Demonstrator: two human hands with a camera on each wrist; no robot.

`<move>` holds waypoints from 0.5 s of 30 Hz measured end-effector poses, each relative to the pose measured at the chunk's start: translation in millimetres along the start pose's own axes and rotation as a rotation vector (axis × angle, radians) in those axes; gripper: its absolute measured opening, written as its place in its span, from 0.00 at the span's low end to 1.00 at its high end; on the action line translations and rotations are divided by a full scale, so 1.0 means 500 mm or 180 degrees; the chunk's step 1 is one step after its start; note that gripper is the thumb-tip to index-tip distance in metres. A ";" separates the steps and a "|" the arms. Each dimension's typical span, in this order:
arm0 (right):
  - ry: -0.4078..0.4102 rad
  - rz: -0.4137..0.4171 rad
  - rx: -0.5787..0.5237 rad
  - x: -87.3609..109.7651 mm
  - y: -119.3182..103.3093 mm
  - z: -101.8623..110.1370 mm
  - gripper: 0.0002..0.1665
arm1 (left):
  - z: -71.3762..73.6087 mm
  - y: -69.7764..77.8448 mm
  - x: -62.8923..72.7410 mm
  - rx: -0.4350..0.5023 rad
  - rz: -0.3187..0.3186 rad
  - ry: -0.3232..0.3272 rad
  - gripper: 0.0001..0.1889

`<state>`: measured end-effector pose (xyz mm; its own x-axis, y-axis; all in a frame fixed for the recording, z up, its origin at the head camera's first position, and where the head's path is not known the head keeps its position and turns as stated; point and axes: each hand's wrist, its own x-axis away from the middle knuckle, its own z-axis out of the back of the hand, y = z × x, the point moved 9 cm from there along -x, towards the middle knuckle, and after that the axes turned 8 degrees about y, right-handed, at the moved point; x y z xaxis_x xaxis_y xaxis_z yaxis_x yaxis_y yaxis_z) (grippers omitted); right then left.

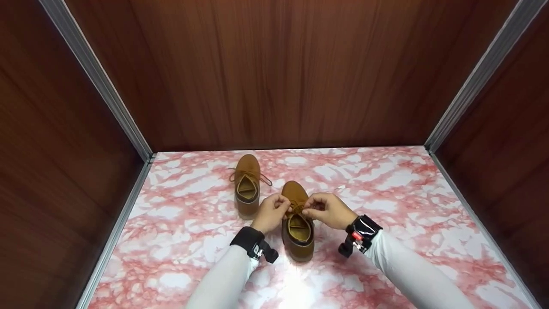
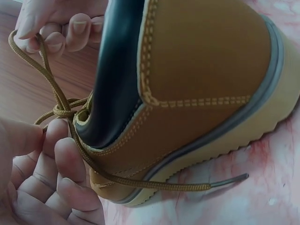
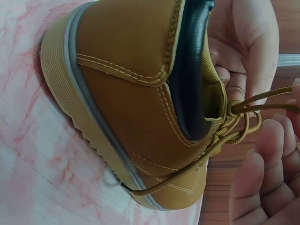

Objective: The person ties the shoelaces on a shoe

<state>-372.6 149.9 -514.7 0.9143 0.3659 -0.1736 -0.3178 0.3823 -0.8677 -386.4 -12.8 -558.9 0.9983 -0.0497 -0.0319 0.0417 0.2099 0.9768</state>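
A tan lace-up shoe (image 1: pixel 299 246) with a dark collar stands on the table, toe pointing away, between both hands. My left hand (image 1: pixel 271 213) pinches one loop of its brown shoelace (image 2: pixel 61 111) between thumb and forefinger, beside the knot. On the other side my right hand (image 1: pixel 328 210) pinches a second lace loop (image 3: pixel 267 99) drawn out from the knot. One loose lace end (image 2: pixel 228 180) with its tip hangs down the shoe's side in the left wrist view; another lies along the opposite side in the right wrist view.
To the left and farther back stands the matching shoe (image 1: pixel 248 165), its lace loops spread to both sides. The red-and-white marbled tabletop (image 1: pixel 184 240) is bounded by brown wood panels (image 1: pixel 274 77) with grey metal strips at the corners.
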 end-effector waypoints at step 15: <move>0.0098 -0.0169 -0.0010 -0.011 0.020 0.042 0.10 | 0.015 0.013 0.011 -0.0277 -0.0250 0.0021 0.06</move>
<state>-385.9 169.5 -512.5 0.9371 0.3190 -0.1416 -0.2679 0.3977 -0.8775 -381.1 -18.8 -551.1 0.9920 -0.0630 -0.1092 0.1229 0.2896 0.9492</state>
